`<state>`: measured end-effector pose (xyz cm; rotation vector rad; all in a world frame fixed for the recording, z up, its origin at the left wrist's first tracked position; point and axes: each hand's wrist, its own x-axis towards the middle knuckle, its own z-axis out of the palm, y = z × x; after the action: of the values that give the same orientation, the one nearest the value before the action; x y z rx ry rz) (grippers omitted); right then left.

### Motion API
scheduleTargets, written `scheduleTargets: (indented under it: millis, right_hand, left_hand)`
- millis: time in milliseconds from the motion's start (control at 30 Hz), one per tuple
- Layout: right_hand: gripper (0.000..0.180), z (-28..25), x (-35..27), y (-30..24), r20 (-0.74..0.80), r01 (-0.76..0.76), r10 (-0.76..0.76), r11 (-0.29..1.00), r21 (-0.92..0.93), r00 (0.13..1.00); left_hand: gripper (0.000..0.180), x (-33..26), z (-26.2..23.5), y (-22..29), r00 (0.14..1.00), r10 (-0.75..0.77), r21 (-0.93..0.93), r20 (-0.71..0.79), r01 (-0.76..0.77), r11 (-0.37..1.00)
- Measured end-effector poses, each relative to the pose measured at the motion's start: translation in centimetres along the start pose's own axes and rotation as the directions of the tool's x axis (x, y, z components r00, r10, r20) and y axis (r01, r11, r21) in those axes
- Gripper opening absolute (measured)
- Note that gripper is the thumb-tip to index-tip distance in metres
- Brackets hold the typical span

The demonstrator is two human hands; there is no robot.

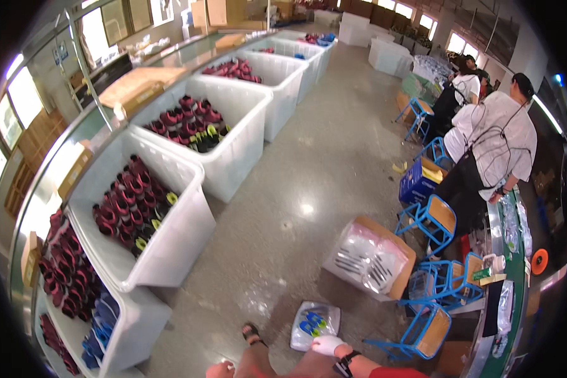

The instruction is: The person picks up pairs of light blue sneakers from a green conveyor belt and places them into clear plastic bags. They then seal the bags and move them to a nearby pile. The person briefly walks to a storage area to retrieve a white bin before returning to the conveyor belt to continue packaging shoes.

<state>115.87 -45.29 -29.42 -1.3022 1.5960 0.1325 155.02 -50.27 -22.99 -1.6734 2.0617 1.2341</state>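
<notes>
A grey floor [321,170] runs up the middle of the room. Along its left side stands a row of white bins [189,252]; the nearer ones hold maroon shoes [123,208], some mixed with yellow-green ones [208,137], and the nearest also holds blue shoes [101,327]. On the right, a green belt [518,296] curves toward the lower edge, with clear bags on it. A worker [501,129] in a white shirt stands at the belt, with other people farther back. An open carton [407,252] of plastic bags [368,258] sits on the floor, near several blue stools [444,214] with tan seats; a blue box [416,183] is beyond it.

Close to the person, a pale square tray [297,340] lies on the floor with 1 pair of blue-green shoes [312,323] on it. The right hand [326,344] is at the tray's near right edge, just below the pair; whether it grips anything cannot be told. The left hand [220,370] is low, cut by the lower edge and apart from the tray, its grip likewise unclear. A black wristband [344,364] circles the right wrist.
</notes>
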Motion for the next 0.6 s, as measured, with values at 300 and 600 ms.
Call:
scheduleTargets:
  millis: [300,600]
  right_hand:
    - [0.035,-8.8,0.6,-1.1,-0.437,-0.219,0.300,0.949,0.227,0.848]
    - [0.036,-17.8,10.0,2.5,-0.318,-0.346,0.473,0.857,0.381,0.822]
  left_hand:
    - [0.026,18.2,-14.0,3.6,0.878,0.433,0.162,0.205,-0.466,0.870]
    - [0.031,34.0,-27.9,18.7,0.839,0.465,0.057,0.283,-0.499,0.865]
